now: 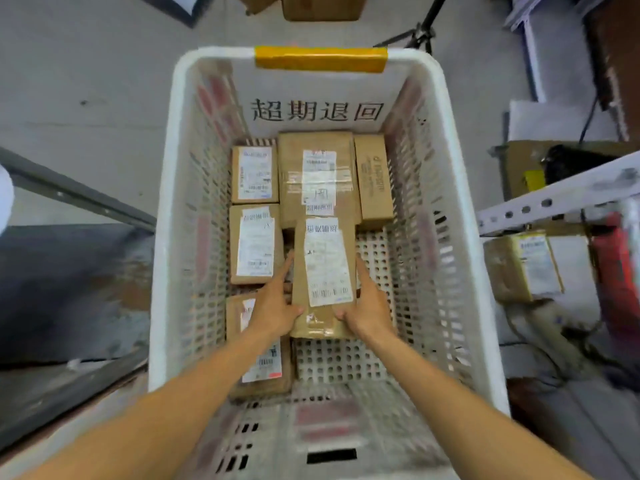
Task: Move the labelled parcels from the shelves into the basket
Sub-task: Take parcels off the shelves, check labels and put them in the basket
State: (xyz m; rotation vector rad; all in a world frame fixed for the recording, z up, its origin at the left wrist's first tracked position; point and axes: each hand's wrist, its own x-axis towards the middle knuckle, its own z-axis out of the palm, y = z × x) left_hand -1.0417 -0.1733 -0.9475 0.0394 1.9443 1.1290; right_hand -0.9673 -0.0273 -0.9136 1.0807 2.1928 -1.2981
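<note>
One head cam only, wide-angle, worn high, looking steeply down and fwd into the white basket [162, 237], close up. Both forearms enter from bottom edge. Floor and shelf rail [554, 199] curve at frame edges. No 2nd view to overlap.

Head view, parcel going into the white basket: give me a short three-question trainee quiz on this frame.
1. True or false: both hands hold one parcel inside the basket.
2. What colour is the tape on the basket's far rim?
A. red
B. yellow
C. blue
3. Fill in: the parcel outside the basket, under the shelf rail, lies to the person's ____.

Key
1. True: the left hand and right hand grip its two sides.
2. B
3. right: the shelf parcel lies there.
</note>
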